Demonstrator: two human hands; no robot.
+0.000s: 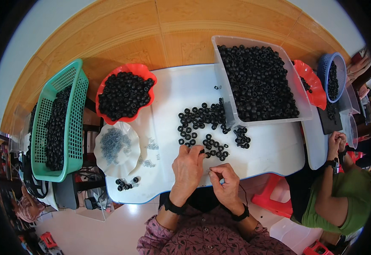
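My left hand [187,166] is closed at the table's front edge, thumb and fingertips pinching a small black ring-shaped part [202,151]. Beside it my right hand [226,182] is also closed, its thumb and forefinger pressed together. A tiny thin thing shows at those fingertips, too small to name. Just beyond both hands lie loose black ring-shaped parts [194,120] in a spread group. To the left a white scalloped dish [132,158] holds a heap of small grey, spring-like pieces [115,144]. Several similar pieces [149,163] lie on the white table [172,85] beside it.
A clear bin [270,120] full of black parts stands at the back right. Leftward are a red bowl [150,94] and a green basket [80,91], both with black parts. Few parts [126,186] lie front left. A co-worker in green [342,199] sits right, near a red stool [270,197].
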